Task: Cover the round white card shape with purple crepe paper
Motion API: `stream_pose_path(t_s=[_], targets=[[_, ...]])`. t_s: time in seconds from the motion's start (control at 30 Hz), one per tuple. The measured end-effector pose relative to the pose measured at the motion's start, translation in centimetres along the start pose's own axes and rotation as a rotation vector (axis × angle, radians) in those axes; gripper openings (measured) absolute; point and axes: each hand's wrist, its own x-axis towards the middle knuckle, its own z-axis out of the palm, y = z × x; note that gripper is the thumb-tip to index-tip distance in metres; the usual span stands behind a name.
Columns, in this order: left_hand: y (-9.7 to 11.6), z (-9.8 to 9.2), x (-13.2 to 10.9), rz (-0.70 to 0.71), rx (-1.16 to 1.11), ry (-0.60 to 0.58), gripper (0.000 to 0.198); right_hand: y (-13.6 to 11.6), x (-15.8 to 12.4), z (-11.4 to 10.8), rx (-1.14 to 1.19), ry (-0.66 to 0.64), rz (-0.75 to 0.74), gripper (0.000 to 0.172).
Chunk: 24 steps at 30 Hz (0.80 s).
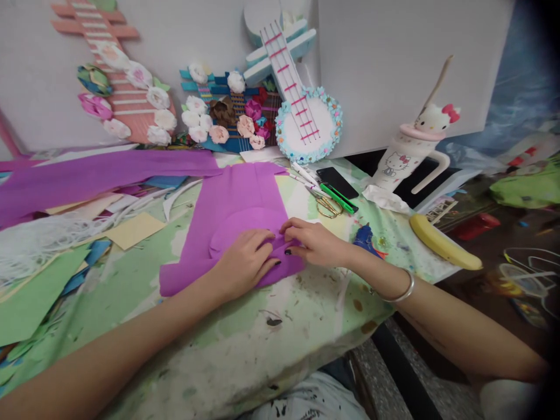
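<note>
A sheet of purple crepe paper (240, 186) lies on the table in front of me, its near left corner rolled up. The outline of a round, flat shape (242, 224) shows in purple on its near half. My left hand (245, 262) rests over the near edge of this shape, its bent fingers and thumb closed on the paper. Facing it from the right, my right hand (312, 242) pinches the paper at the shape's right edge. Their fingertips are close together, and the fold between them is partly hidden.
Gold-handled scissors (329, 207), a green utility knife (339, 198) and a black phone (338, 182) lie behind my right hand. A white tumbler (402, 157) and a banana (444, 242) are at the right. Paper scraps (135, 230) cover the left; decorated cardboard instruments (308, 116) lean behind.
</note>
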Motion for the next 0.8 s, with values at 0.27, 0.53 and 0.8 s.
stream_pose_path(t_s=[0.27,0.53,0.8], targets=[[-0.6,0.8,0.1,-0.008,-0.033,-0.006,0.022,0.0,0.0,0.0,0.003,-0.003,0.002,0.009],[-0.5,0.7,0.1,-0.112,-0.163,-0.01,0.018,-0.2,0.1,0.0,-0.014,-0.005,0.007,0.008],[-2.8,-4.3,-1.5,-0.248,-0.146,-0.109,0.031,-0.1,0.0,-0.5,0.057,-0.018,0.036,0.007]])
